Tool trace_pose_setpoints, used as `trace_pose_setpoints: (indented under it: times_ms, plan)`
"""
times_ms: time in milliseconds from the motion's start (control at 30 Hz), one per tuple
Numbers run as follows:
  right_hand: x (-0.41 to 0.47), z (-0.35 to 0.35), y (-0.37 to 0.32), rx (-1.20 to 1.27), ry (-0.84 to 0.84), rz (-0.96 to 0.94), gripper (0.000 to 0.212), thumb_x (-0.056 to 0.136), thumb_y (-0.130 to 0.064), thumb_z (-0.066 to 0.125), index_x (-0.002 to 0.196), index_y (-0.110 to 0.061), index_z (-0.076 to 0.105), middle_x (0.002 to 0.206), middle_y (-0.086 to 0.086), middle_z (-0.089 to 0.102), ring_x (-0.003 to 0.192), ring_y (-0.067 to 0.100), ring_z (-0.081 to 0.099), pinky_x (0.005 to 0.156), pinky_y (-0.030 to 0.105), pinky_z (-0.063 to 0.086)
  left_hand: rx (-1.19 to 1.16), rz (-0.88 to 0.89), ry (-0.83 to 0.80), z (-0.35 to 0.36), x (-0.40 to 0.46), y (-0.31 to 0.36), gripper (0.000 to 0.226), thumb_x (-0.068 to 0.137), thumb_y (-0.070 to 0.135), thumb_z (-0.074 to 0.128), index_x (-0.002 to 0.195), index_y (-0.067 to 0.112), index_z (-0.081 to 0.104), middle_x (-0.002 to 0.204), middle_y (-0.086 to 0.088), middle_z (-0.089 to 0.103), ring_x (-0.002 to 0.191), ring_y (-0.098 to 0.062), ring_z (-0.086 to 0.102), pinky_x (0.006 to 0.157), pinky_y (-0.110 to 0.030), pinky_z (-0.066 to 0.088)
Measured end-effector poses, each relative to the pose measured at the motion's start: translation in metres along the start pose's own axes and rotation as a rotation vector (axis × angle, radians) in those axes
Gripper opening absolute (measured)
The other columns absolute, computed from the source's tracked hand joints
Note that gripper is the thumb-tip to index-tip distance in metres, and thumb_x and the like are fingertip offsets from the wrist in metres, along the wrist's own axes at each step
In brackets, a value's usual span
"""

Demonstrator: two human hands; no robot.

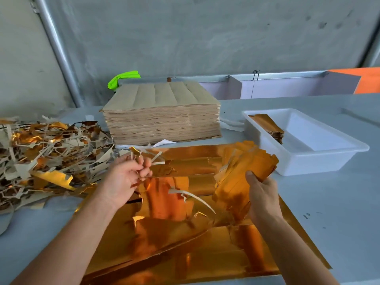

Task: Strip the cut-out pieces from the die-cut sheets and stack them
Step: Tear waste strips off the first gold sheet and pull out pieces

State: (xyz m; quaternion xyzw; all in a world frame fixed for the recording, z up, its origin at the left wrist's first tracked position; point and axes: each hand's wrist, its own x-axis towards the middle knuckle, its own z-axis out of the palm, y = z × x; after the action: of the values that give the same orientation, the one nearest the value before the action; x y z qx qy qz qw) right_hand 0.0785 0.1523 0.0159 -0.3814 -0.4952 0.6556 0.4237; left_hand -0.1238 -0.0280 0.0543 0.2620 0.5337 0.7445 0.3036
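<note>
Two bare hands work above gold die-cut sheets (205, 254): left hand (125, 177) pinches waste strips (152, 159); right hand (261, 194), at three o'clock, clamps a cut-out bundle (244, 169).

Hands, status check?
Left hand pinching waste strips; right hand gripping cut-out bundle. Gold sheet half stripped. Nothing in the way.

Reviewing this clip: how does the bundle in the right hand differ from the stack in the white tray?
The bundle of gold pieces is held tilted above the table by the right hand, while the stack in the tray lies at the left end of the white tray. The bundle looks ragged, with paper strips sticking out; the tray stack looks even-edged. Both show the same gold foil on top.
</note>
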Motion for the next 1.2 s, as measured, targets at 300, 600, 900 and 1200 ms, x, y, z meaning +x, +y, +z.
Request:
trace_pose_setpoints:
  times_ms: [300,600,900,1200]
  plan:
    - [-0.005,0.005,0.007,0.005,-0.056,-0.020,0.019,0.100,-0.026,0.045,0.082,-0.031,0.050,0.073,-0.014,0.061,0.063,0.010,0.063,0.047,0.020,0.048,1.486,0.006,-0.313,0.003,-0.005,-0.011,0.022,0.076,0.048,0.069,0.079,0.029,0.060,0.090,0.015,0.058,0.072,0.001,0.052,0.066,-0.016,0.041]
    - [-0.011,0.010,0.004,-0.055,-0.085,-0.008,0.021,0.100,-0.024,0.044,0.080,-0.026,0.051,0.089,0.010,0.064,0.082,0.025,0.066,0.074,0.044,0.056,1.622,-0.075,-0.423,0.000,0.008,-0.029,0.032,0.079,0.028,0.075,0.105,0.032,0.057,0.094,0.018,0.047,0.083,-0.001,0.049,0.066,-0.017,0.041]
    - [-0.007,0.015,0.006,-0.104,-0.152,-0.054,0.023,0.101,-0.024,0.041,0.082,-0.022,0.053,0.055,-0.011,0.057,0.050,0.006,0.059,0.048,0.019,0.047,1.500,0.102,-0.289,0.016,0.016,-0.003,0.025,0.081,0.018,0.071,0.064,0.031,0.057,0.078,0.019,0.054,0.071,0.005,0.049,0.060,-0.013,0.033]
    - [-0.016,0.024,0.016,-0.118,-0.257,-0.012,0.019,0.101,-0.024,0.040,0.104,-0.020,0.058,0.069,-0.008,0.068,0.066,0.012,0.068,0.061,0.027,0.055,1.675,0.219,-0.274,0.006,0.007,-0.026,0.014,0.087,0.027,0.065,0.076,0.031,0.058,0.090,0.013,0.058,0.087,-0.003,0.056,0.074,-0.018,0.044]
